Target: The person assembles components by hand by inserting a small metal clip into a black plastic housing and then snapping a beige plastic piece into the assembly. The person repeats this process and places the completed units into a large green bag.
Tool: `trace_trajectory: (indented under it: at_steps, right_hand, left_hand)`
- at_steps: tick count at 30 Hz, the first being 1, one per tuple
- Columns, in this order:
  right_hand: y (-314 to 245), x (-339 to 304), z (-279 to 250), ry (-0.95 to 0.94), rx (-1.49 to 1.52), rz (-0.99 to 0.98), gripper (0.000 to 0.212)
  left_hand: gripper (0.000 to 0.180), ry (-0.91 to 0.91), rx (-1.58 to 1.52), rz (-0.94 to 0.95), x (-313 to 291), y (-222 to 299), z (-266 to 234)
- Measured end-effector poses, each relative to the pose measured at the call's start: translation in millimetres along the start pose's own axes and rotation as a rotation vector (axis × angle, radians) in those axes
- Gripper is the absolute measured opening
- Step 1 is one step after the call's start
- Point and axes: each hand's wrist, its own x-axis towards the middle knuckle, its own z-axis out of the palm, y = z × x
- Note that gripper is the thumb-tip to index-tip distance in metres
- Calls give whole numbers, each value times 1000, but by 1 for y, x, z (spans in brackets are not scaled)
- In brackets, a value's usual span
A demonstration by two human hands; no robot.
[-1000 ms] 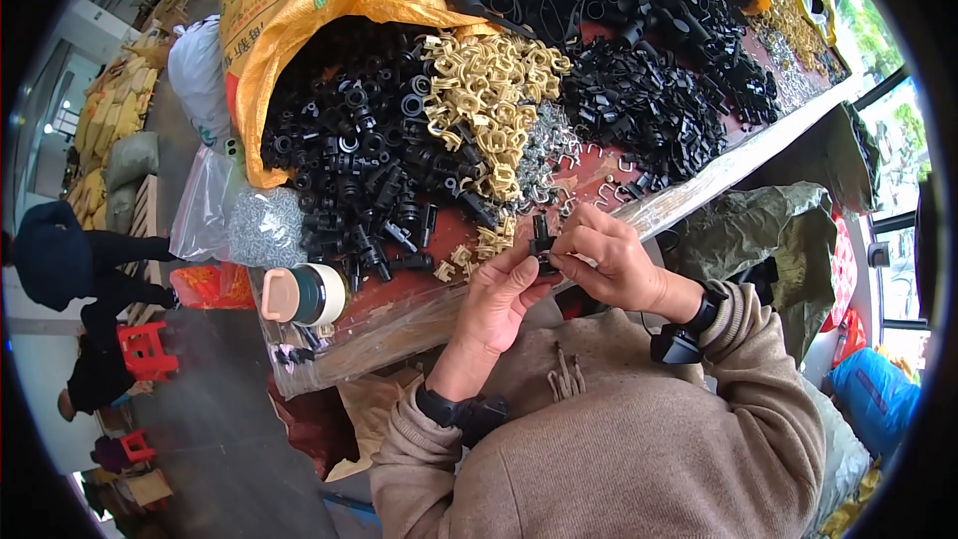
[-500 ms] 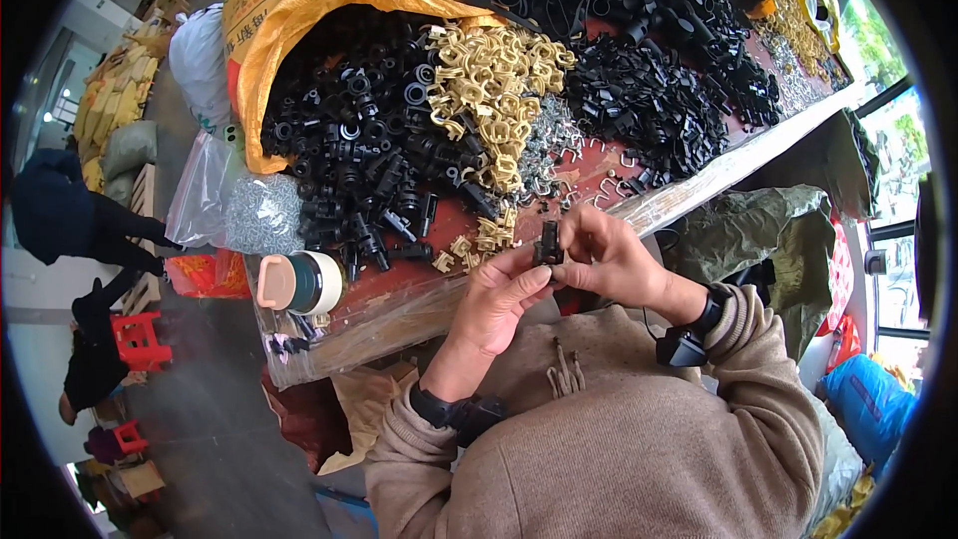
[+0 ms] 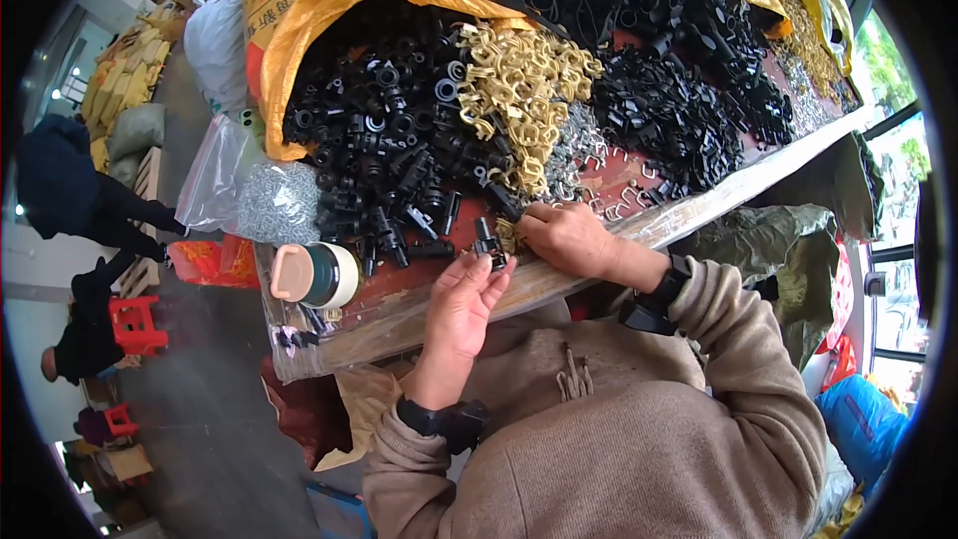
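Observation:
My left hand (image 3: 463,299), closed, holds a small black plastic fitting (image 3: 488,239) upright above the table's near edge. To its right, my right hand (image 3: 571,242) reaches down onto the tabletop with curled fingers, touching the few tan plastic clips (image 3: 507,236) there. What its fingertips pinch, if anything, is hidden. Just beyond lie a large pile of black plastic fittings (image 3: 384,140) and a heap of tan clips (image 3: 529,90). Small metal U-shaped clips (image 3: 589,155) are scattered beside that heap.
A heap of small black parts (image 3: 669,110) lies at the right. An orange woven sack (image 3: 289,60) spreads open behind the fittings. At the left stand a lidded cup (image 3: 329,275) and a clear bag of small metal parts (image 3: 277,202). Two people are beyond, near a red stool (image 3: 138,325).
My hands have separated. The right one has let go of the black fitting and moved down to the tan clips; the left has shifted left, keeping the fitting. The view has shifted slightly.

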Motion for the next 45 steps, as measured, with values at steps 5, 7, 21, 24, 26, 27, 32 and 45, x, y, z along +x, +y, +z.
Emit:
trace_trajectory:
  at_steps: [5, 7, 21, 24, 26, 27, 32, 45]
  right_hand:
    - [14, 1, -4, 7, 856, 315, 7]
    - [16, -1, -6, 5, 1075, 375, 7]
    - [20, -17, -28, 146, 1400, 521, 18]
    - [15, -15, -37, 146, 1301, 423, 20]
    - [12, -15, -39, 148, 1249, 378, 21]
    - [10, -15, -39, 168, 1077, 277, 22]
    - [3, -15, -39, 187, 707, 100, 22]
    - [-14, -28, -28, 81, 1332, 488, 28]
  left_hand:
    - [15, -30, -32, -3, 5, 4, 4]
    - [15, -47, -23, -19, 7, 1, 8]
    - [15, -143, 34, -118, 19, -14, 32]
    - [15, -160, 39, -134, 19, -16, 35]
    - [17, -176, 21, -142, 18, -17, 39]
    - [19, -190, -1, -144, 17, -17, 42]
    - [23, -225, -44, -139, 15, -22, 38]
    - [18, -150, 35, -154, 7, -29, 37]
